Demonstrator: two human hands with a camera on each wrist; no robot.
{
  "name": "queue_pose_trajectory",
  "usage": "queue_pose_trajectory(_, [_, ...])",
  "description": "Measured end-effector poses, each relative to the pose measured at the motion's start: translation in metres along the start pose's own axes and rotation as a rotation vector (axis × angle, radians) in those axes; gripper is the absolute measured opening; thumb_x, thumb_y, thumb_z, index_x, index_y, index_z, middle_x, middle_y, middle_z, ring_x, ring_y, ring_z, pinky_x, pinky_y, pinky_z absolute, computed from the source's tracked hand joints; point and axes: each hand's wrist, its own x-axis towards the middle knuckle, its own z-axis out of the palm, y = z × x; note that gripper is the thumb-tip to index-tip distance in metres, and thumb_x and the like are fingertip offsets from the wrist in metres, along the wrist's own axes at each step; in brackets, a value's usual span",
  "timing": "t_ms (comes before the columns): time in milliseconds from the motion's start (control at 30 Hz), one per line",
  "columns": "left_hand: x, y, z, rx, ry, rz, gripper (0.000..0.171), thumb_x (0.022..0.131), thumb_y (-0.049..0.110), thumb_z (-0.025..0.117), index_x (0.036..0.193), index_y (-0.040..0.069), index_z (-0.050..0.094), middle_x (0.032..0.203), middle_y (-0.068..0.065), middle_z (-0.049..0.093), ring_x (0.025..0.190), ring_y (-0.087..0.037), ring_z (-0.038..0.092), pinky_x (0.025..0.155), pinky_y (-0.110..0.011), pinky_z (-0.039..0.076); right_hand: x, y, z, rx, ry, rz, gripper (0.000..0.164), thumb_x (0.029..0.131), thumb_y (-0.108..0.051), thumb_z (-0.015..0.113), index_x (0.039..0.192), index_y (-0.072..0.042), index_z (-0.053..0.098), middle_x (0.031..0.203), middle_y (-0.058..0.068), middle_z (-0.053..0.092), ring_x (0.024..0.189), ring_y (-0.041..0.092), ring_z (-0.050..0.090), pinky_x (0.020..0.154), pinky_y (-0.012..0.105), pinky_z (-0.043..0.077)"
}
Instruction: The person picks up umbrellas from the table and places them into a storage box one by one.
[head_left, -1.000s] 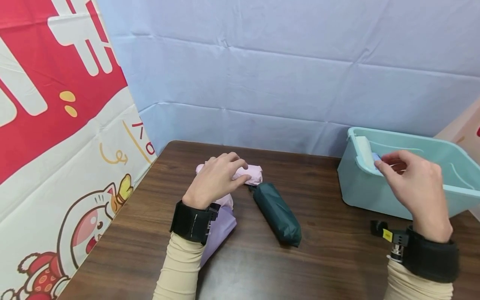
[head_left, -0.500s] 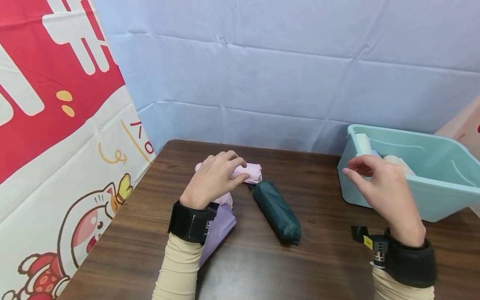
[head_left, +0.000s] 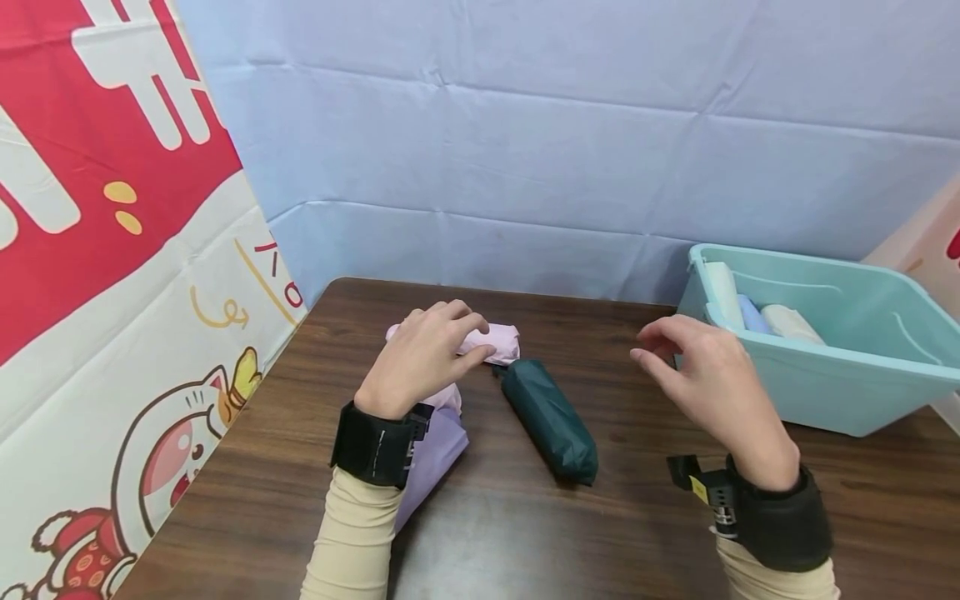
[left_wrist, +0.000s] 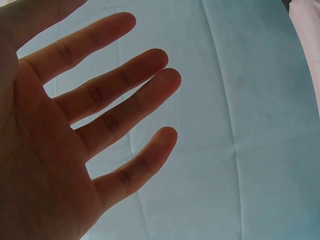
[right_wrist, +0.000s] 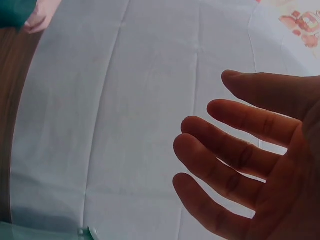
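In the head view my left hand [head_left: 420, 357] hovers over the left of the table, its fingers relaxed and apart, with nothing in them. Below and behind it lie a pink folded umbrella [head_left: 495, 343] and a purple bundle [head_left: 433, 454], both partly hidden by the hand and wrist. A dark green folded umbrella [head_left: 550, 423] in its sleeve lies slantwise between the hands. My right hand [head_left: 705, 379], loosely bent and holding nothing, is in the air just left of the teal bin [head_left: 817, 392]. Both wrist views show spread, bare fingers.
Inside the bin, at its left end, are a pale green roll [head_left: 724, 293], a blue item [head_left: 752, 315] and a cream bundle [head_left: 791, 323]. A pale blue cloth [head_left: 525, 150] hangs behind the brown table [head_left: 622, 533]; a printed red and white cloth [head_left: 150, 275] hangs at left.
My right hand has moved left, away from over the bin's near rim, uncovering the rolled items inside. The left hand has stayed nearly still. The view has shifted slightly.
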Motion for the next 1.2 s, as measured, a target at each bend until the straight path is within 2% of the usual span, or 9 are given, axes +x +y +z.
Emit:
queue_pose_trajectory(233, [-0.001,0.001,-0.001,-0.007,-0.023,-0.019,0.016,0.094,0.021,0.073,0.106,0.01,0.075,0.105,-0.004,0.068,0.089,-0.024,0.064,0.077,-0.041,0.05,0.004,-0.006,0.01,0.016,-0.061,-0.017,0.016,0.084,-0.006,0.082,0.096,-0.004,0.071,0.09,0.007,0.069,0.076,0.025,0.065,0.064,0.044,0.05])
queue_pose_trajectory(367, [-0.002,-0.001,0.0,-0.037,-0.067,-0.063,0.017,0.095,0.022,0.071,0.106,0.01,0.075,0.106,-0.005,0.069,0.091,-0.023,0.064,0.08,-0.041,0.049,0.005,-0.009,0.014,0.013,-0.1,-0.017,0.014,0.086,-0.009,0.081,0.096,-0.006,0.071,0.088,0.004,0.069,0.076,0.021,0.063,0.063,0.041,0.049])
queue_pose_trajectory(433, [-0.003,-0.002,-0.001,-0.055,-0.129,-0.121,0.019,0.097,0.025,0.069,0.108,0.01,0.074,0.108,-0.005,0.069,0.094,-0.023,0.064,0.083,-0.042,0.049,0.005,-0.01,0.015,0.01,-0.111,-0.019,0.014,0.086,-0.01,0.08,0.096,-0.006,0.071,0.088,0.003,0.069,0.076,0.021,0.062,0.063,0.04,0.048])
queue_pose_trajectory(533, [-0.005,-0.005,-0.001,-0.063,-0.263,-0.225,0.023,0.097,0.028,0.068,0.109,0.01,0.074,0.109,-0.005,0.069,0.099,-0.022,0.064,0.087,-0.043,0.049,0.005,-0.01,0.016,0.009,-0.113,-0.026,0.012,0.087,-0.01,0.08,0.095,-0.007,0.071,0.087,0.002,0.069,0.075,0.02,0.062,0.062,0.039,0.047])
queue_pose_trajectory(667, [-0.007,-0.014,0.004,-0.067,-0.397,-0.327,0.019,0.096,0.021,0.069,0.11,0.009,0.074,0.109,-0.007,0.07,0.102,-0.023,0.065,0.087,-0.044,0.051,0.005,-0.009,0.016,0.005,-0.115,-0.023,0.012,0.087,-0.01,0.079,0.095,-0.007,0.072,0.087,0.001,0.068,0.076,0.02,0.062,0.062,0.039,0.047])
queue_pose_trajectory(800, [-0.008,-0.024,0.014,-0.044,-0.431,-0.447,0.02,0.099,0.019,0.065,0.115,0.009,0.072,0.117,-0.012,0.069,0.108,-0.031,0.065,0.084,-0.054,0.053,0.005,-0.008,0.016,0.004,-0.124,-0.013,0.012,0.088,-0.011,0.079,0.096,-0.007,0.072,0.088,0.002,0.069,0.076,0.02,0.062,0.063,0.039,0.048])
queue_pose_trajectory(967, [-0.01,-0.031,0.029,-0.006,-0.45,-0.636,0.034,0.102,0.028,0.06,0.131,0.011,0.064,0.128,-0.024,0.064,0.113,-0.049,0.061,0.087,-0.064,0.049,0.005,-0.007,0.016,0.007,-0.123,-0.007,0.012,0.088,-0.012,0.079,0.096,-0.007,0.072,0.087,0.001,0.068,0.076,0.02,0.061,0.062,0.039,0.047])
queue_pose_trajectory(1067, [-0.012,-0.034,0.037,-0.01,-0.512,-0.711,0.041,0.103,0.032,0.056,0.14,0.014,0.058,0.134,-0.027,0.059,0.116,-0.054,0.057,0.091,-0.064,0.046,0.005,-0.007,0.016,0.008,-0.12,-0.007,0.012,0.088,-0.013,0.079,0.096,-0.007,0.072,0.087,0.001,0.068,0.076,0.019,0.061,0.062,0.039,0.047])
queue_pose_trajectory(1200, [-0.013,-0.037,0.045,-0.09,-0.606,-0.785,0.047,0.104,0.037,0.051,0.149,0.024,0.05,0.144,-0.024,0.053,0.123,-0.058,0.049,0.096,-0.066,0.041,0.004,-0.006,0.015,0.011,-0.124,0.003,0.012,0.089,-0.014,0.079,0.096,-0.008,0.072,0.087,0.001,0.068,0.076,0.019,0.061,0.062,0.039,0.047])
